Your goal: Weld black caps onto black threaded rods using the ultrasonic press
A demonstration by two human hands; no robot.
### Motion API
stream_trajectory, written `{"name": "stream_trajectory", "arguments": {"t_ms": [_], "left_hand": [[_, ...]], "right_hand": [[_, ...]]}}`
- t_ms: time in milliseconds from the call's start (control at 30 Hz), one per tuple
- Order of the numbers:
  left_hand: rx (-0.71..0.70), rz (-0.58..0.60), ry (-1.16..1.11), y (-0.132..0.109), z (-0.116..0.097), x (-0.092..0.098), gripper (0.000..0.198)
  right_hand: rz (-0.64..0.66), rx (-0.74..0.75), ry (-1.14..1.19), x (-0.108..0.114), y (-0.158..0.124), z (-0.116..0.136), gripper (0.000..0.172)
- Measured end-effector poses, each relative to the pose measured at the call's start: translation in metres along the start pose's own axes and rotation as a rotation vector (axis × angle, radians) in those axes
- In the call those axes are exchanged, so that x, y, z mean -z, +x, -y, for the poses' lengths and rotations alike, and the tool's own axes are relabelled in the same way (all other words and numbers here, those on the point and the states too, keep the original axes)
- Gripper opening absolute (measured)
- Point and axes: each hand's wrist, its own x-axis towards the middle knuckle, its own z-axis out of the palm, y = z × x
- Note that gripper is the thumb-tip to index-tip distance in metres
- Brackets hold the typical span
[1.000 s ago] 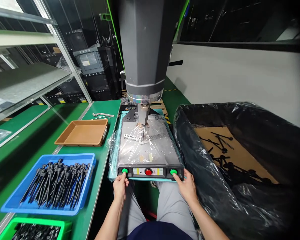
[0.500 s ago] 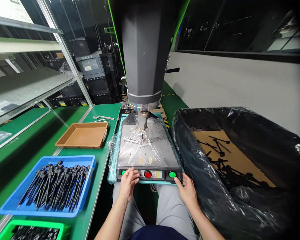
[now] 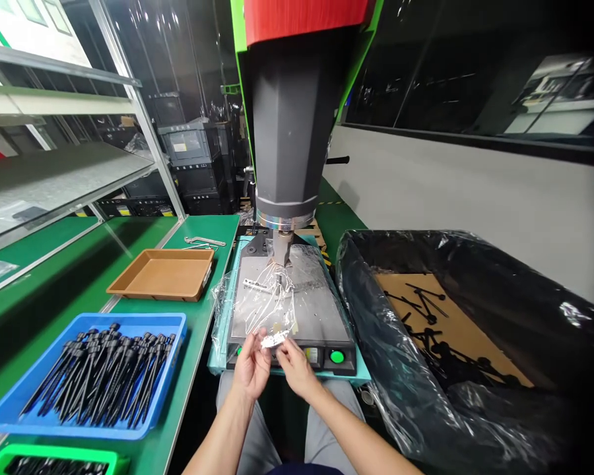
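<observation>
Clear plastic film (image 3: 264, 307) lies over the metal base plate (image 3: 321, 316) of a press-like machine. Its wrinkles run from below the machine's tip (image 3: 282, 247) toward me, and a bunched, shiny part lies between my fingers. My left hand (image 3: 252, 366) is closed on the film, palm partly turned up. Close beside it, my right hand (image 3: 297, 369) pinches the film from the right. Both hands are over the front control panel, covering its middle; the right green button (image 3: 336, 357) shows beyond my right hand.
At left, a blue tray (image 3: 165, 402) holds many black stemmed parts (image 3: 103, 369). A brown tray (image 3: 165, 270), wrenches (image 3: 205, 241) and a green bin (image 3: 111, 455) share the green bench. On the right stands a black-lined container (image 3: 371, 316) with cardboard and black parts.
My right hand has left the area by the right green button and moved left to my left hand. Both now hold the film, which is drawn toward me. The view has tilted up slightly.
</observation>
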Motion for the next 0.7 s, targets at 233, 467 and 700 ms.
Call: {"name": "stream_trajectory", "arguments": {"t_ms": [233,467,700], "left_hand": [[-0.049,0.06,0.098,-0.017,-0.003,-0.012,0.005],[-0.043,0.131,0.157,-0.026,-0.004,-0.016,0.015],[-0.06,0.133,0.171,-0.023,-0.005,-0.02,0.017]], "right_hand": [[-0.358,0.242,-0.423,0.005,0.085,0.0,0.054],[-0.453,0.165,-0.436,0.036,0.142,0.012,0.059],[-0.444,0.133,-0.282,0.06,0.188,0.039,0.053]]}}
